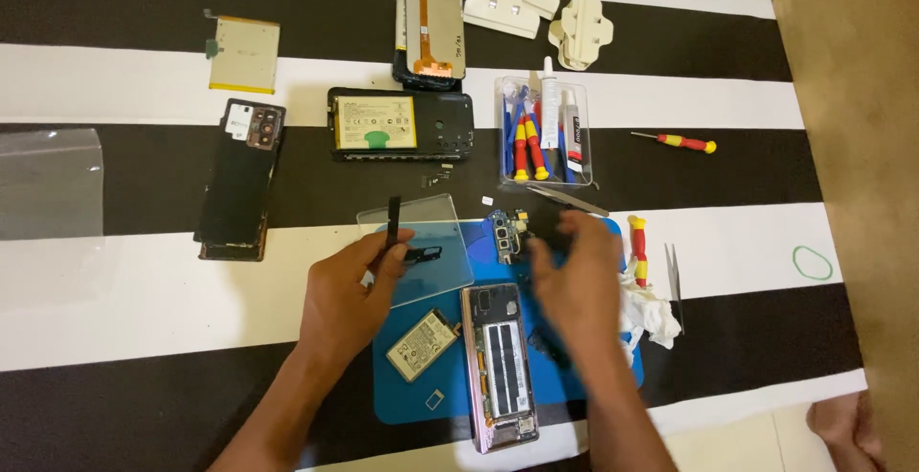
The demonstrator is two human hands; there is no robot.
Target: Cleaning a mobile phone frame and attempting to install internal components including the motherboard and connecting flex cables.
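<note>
Opened phone (500, 369) lies on the blue mat (402, 400), back off, battery (422, 345) out beside it. My left hand (347, 292) pinches a black strip (392, 220); right hand (574, 276) is blurred, probably curled on a dark part.

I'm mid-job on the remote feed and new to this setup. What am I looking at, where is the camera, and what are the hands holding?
There is one view, from a camera on the person's head, looking down at a striped black-and-white surface. No machine: two bare hands.

The left hand pinches a thin black strip over a clear plate. The right hand grips a dark part; I cannot tell what kind.

Below them, on a blue mat, lie an opened phone and a loose battery. Farther up are more opened phones, a clear box of tools, a screwdriver, tweezers and a white cloth.
</note>
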